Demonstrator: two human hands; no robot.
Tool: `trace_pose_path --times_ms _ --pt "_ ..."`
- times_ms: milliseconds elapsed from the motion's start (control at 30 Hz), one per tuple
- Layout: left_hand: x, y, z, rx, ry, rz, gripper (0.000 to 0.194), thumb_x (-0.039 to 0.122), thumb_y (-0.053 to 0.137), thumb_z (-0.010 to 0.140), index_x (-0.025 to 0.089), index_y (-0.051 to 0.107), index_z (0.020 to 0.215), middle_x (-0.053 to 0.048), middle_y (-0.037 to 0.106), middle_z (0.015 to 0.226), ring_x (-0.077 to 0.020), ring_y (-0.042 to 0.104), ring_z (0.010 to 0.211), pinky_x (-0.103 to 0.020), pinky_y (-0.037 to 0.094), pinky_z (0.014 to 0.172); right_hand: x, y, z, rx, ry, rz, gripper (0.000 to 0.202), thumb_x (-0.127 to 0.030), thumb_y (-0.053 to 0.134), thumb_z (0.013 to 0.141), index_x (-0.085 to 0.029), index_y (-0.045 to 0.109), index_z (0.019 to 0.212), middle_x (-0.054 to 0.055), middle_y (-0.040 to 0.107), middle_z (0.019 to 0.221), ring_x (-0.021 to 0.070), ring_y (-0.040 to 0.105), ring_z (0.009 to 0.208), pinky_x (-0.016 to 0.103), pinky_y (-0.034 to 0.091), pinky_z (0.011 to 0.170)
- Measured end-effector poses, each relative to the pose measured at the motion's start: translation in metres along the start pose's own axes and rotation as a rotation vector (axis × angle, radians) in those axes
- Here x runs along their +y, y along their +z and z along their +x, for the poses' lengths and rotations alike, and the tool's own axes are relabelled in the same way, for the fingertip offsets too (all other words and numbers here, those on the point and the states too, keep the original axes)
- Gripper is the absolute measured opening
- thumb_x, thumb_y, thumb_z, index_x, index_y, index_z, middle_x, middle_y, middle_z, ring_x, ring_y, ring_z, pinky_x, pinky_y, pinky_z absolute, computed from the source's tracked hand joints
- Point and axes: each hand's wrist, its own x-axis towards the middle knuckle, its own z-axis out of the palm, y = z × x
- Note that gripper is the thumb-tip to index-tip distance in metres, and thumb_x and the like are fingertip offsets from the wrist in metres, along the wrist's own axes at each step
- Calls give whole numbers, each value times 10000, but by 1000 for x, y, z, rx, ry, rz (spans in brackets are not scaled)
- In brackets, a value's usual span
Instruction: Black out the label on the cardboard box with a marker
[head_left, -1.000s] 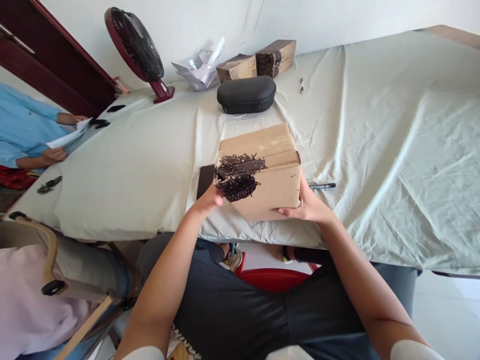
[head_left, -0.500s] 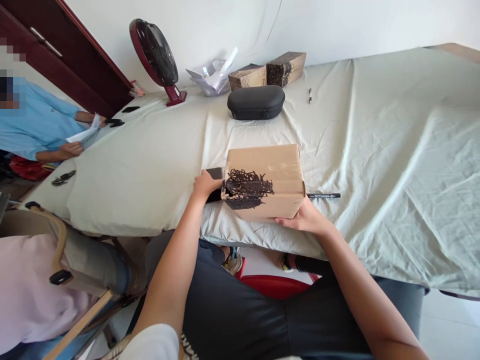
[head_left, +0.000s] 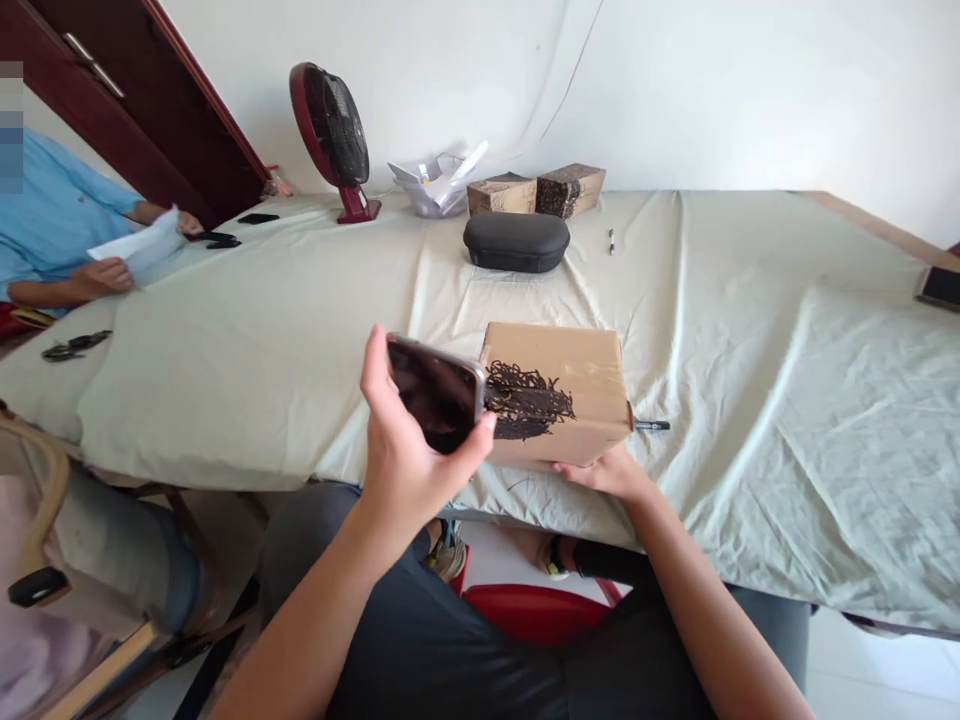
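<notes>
My left hand (head_left: 405,430) grips a smartphone (head_left: 439,392) with a dark screen, raised above the table and tilted. The phone's right edge overlaps the left end of a cardboard box (head_left: 555,350) in my view. Black marker scribbles cover the left part of that box. At the box's lower right corner, my right hand (head_left: 607,470) holds it, thumb along the near side and the other fingers hidden behind it. A black marker pen (head_left: 651,426) lies on the cloth just right of the box, partly hidden by it.
Behind the box are a black zip case (head_left: 517,242), two small cardboard boxes (head_left: 574,190), a plastic basket (head_left: 435,195) and a fan (head_left: 334,130). A pen (head_left: 611,242) lies farther right. At left, a person in blue holds paper (head_left: 139,245). A chair (head_left: 45,490) stands nearby.
My left hand has lifted the phone from beside the box and turned it up towards me. My right hand stays on the box. The view has shifted, showing a dark device at far right.
</notes>
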Motion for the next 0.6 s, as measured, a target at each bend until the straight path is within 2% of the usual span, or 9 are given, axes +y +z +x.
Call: trace_pose_path --times_ms 67,133,267,367,467,533,600 --pt "10 3 -6 -10 51 -52 1141 399 859 864 287 111 1718 -216 537 1529 -380 712 1252 -499 678 993 4 3 0 16 5 -16 1026 -876 786 735 -309 563 1559 185 729 1312 513 647 1381 763 522 1174" --pt "14 5 -10 -11 64 -81 1096 378 865 858 283 172 1701 -202 570 1484 -375 731 1206 -469 694 931 8 6 -1 10 5 -45 993 -878 778 743 -305 585 1531 187 737 1275 512 681 1322 772 537 1142" --pt "12 6 -11 3 32 -128 1070 408 883 860 285 208 1681 -202 561 1516 -383 723 1247 -475 692 960 16 9 0 9 -19 -18 866 -831 811 761 -302 656 1429 182 767 1193 489 739 1191 757 570 1088" --pt "8 5 -9 -50 126 -132 1095 388 889 841 265 206 1688 -199 570 1520 -356 720 1263 -453 683 981 19 12 2 14 -89 97 809 -784 833 795 -254 680 1385 190 784 1192 459 747 1214 685 593 1097" --pt "2 1 -4 -124 233 -115 1088 346 860 836 236 205 1698 -194 568 1527 -323 706 1285 -420 661 1013 20 13 4 17 -144 156 803 -737 846 824 -218 662 1408 215 770 1315 446 739 1265 642 596 1118" --pt "-8 -3 6 -130 198 -82 1076 382 859 834 228 228 1692 -199 562 1540 -334 688 1311 -438 635 1053 23 13 4 15 -150 153 835 -724 841 839 -208 628 1460 230 742 1393 447 732 1290 645 591 1130" --pt "-26 -5 20 -118 52 -54 1065 445 880 808 226 292 1669 -188 605 1485 -352 692 1283 -470 605 1071 27 14 3 17 -149 124 942 -719 837 845 -195 537 1568 250 693 1471 461 695 1359 681 549 1177"
